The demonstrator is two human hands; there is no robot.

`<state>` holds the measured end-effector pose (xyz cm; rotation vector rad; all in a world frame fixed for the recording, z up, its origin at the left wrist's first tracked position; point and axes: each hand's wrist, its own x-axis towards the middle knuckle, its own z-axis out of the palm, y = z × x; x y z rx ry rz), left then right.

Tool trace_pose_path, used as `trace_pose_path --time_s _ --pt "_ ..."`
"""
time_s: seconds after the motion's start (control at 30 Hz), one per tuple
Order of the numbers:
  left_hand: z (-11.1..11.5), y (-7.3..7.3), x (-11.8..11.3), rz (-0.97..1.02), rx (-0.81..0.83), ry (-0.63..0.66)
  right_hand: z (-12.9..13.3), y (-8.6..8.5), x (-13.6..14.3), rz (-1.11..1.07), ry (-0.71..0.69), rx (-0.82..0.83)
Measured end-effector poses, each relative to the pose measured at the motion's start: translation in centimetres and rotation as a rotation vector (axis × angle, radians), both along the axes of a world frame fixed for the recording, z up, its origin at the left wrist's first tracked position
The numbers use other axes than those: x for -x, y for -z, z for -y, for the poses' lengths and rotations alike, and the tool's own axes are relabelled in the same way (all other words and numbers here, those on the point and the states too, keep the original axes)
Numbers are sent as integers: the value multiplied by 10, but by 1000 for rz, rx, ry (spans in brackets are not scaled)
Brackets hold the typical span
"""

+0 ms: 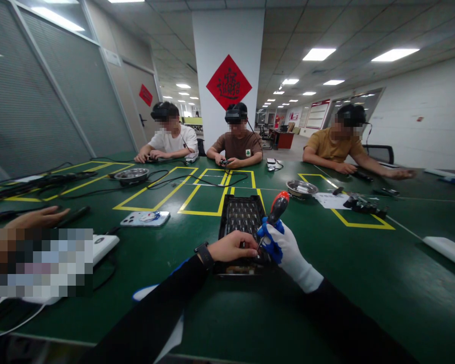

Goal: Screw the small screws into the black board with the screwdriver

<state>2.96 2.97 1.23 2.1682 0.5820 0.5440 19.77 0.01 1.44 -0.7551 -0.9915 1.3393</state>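
Note:
A black tray (243,207) with rows of small metallic pieces lies on the green table. My bare left hand (236,246), with a dark watch at the wrist, rests over the tray's near part, fingers bent and close together; what they hold, if anything, is hidden. My right hand (282,247) wears a white and blue glove and is wrapped round a screwdriver (279,207) with a red and dark handle. The screwdriver leans, its handle up and its shaft pointing down toward my left fingertips.
A phone (145,219) lies left of the tray. Metal bowls (132,175) (302,188) stand farther back. Another person's hand (38,220) is at the left, by a white device (104,246). Three people sit across the table (212,308); cables and black parts lie about.

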Motion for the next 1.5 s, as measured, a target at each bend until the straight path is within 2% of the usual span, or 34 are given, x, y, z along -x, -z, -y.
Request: trace_pose_path --time_s 0.13,0.23,0.33,0.47,0.6,0.77,0.93,1.07,1.2,1.5 --pt "-1 0 0 3 -20 9 8 -16 -2 62 -74 17" --pt "-1 0 1 3 -34 0 12 -23 -3 94 -72 4" --pt "-1 1 0 -9 -40 -2 11 -19 -3 81 -81 -17" --pt "-1 0 -1 -9 -54 15 4 -5 -1 -10 -97 -13" --pt "-1 -1 -1 -2 -67 27 -1 1 -1 -10 -62 15" --pt "-2 1 -1 12 -79 27 -1 1 0 16 -34 16" --pt "-1 -1 -1 2 -67 21 2 -1 -2 5 -73 -12" --pt "-1 -1 0 6 -66 20 7 -10 -5 80 -76 -54" --pt "-2 0 0 7 -76 24 10 -17 -5 99 -66 -24" --pt "-2 1 0 45 -57 46 6 -10 -2 70 -45 -38"
